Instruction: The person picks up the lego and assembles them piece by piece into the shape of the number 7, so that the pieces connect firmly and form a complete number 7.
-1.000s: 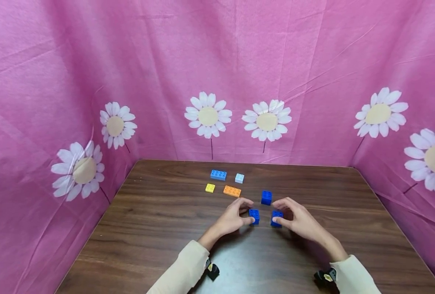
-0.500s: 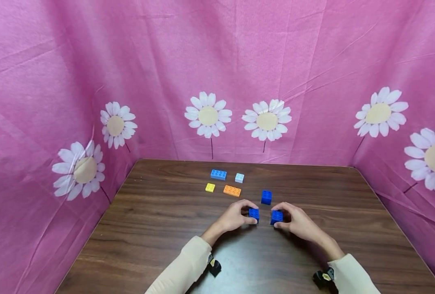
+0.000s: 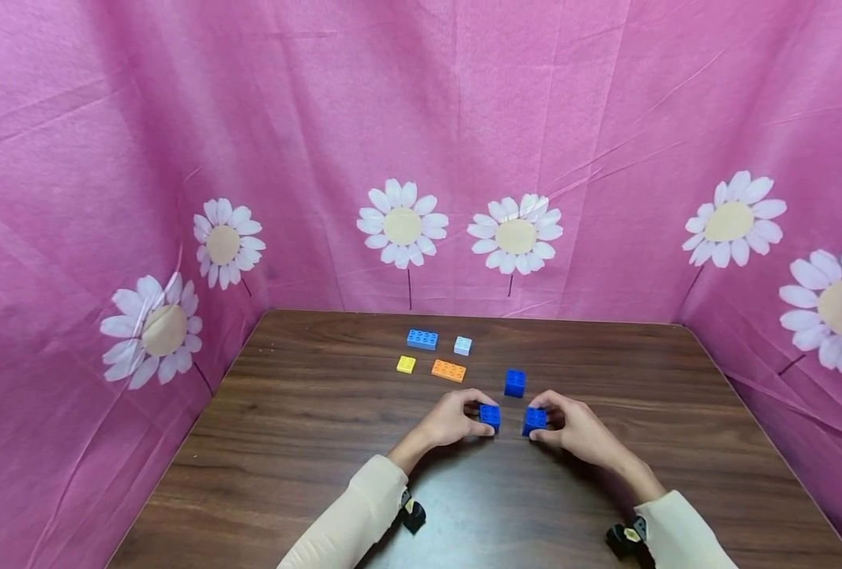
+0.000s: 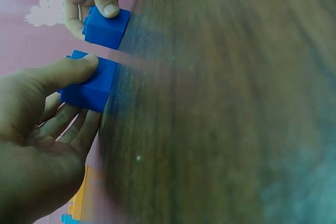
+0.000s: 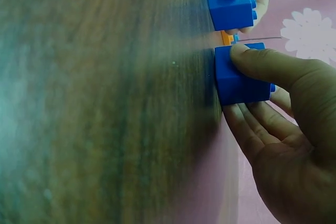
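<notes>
Blue left block (image 3: pixel 489 419): lies at 9 o'clock from the right block (image 3: pixel 534 421), near but not touching, across a narrow gap.
Left hand (image 3: pixel 448 420): pinches the left block between thumb and fingers, grip narrowed to its width, reaching in from 8 o'clock.
Right hand (image 3: pixel 580 431): pinches the right block likewise, coming from 4 o'clock.
Height: both blocks upright, studs up, seemingly resting on the counter (image 3: pixel 250 442).
Long axis: none evident on either, roughly cube-shaped.
Third blue block (image 3: pixel 515 383): stands apart at 1 o'clock from the left block, 11 o'clock from the right; about equally near both hands.
Orange brick (image 3: pixel 449 371): nearer the left hand, laid lengthwise roughly 9 to 3.
Beyond: yellow brick (image 3: pixel 406 364) at 9 o'clock from orange, long blue brick (image 3: pixel 422 340) at 11, light blue brick (image 3: pixel 462 346) at 1.
Containers: none in view.
</notes>
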A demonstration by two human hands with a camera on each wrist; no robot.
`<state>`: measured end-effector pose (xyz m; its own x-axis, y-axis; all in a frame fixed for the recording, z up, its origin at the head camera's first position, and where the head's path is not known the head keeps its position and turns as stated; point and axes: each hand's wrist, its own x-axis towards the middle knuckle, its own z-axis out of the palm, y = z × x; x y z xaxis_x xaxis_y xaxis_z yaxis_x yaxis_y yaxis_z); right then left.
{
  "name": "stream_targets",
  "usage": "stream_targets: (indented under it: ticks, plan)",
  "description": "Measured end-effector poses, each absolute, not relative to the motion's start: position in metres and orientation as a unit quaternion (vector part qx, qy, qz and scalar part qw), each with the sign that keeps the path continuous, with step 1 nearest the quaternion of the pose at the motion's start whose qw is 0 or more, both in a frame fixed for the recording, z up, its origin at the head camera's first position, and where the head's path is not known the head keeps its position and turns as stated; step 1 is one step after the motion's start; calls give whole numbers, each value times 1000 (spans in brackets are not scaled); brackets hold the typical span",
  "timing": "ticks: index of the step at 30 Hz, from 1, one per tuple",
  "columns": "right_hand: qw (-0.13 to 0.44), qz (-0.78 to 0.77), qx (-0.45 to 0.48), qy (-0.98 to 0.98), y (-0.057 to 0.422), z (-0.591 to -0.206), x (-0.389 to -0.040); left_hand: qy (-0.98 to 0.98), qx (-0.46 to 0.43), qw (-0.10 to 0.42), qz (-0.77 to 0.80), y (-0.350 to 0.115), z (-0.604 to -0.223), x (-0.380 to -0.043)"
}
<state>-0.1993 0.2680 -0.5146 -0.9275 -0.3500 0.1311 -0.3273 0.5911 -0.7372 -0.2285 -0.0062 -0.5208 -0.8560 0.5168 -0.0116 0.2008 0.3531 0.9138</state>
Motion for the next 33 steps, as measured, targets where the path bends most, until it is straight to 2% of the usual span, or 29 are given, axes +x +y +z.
stream_targets:
  ticks: [11, 19, 33]
  plan:
    - [-1, -407, -186, 894, 264, -513, -200, 807, 225, 144, 527, -9, -523, -231]
    - [-14, -388, -194, 901, 249, -496, -203, 807, 226, 146, 526, -13, -520, -230]
    - [7, -401, -234, 886, 223, -475, -216, 814, 219, 152, 515, -21, -519, -231]
